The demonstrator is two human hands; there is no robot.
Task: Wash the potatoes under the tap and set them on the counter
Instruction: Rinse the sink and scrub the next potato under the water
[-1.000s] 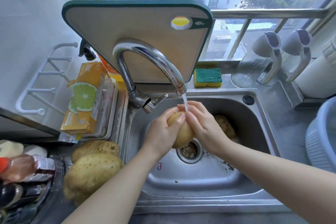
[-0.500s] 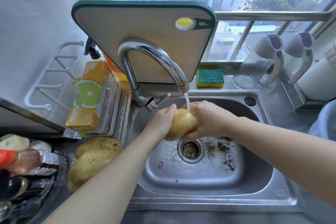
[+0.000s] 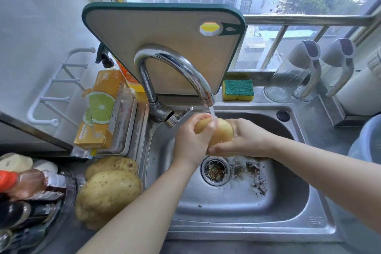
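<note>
**A:** Head view first. Where's the potato?

**B:** The potato [image 3: 222, 132] is held over the sink [image 3: 288, 214], right under the tap's [image 3: 181, 68] stream. The left hand [image 3: 190, 143] wraps its near side with fingers curled over the top. The right hand [image 3: 246, 140] cups it from the far side and beneath.

**A:** How will it handle?

**B:** Firm and fairly heavy, I'd judge, and slick while wet. It's best gripped round the thick middle with a palm underneath. Two other potatoes [image 3: 109, 194] lie touching each other on the counter [image 3: 321, 140], left of the sink.
</note>
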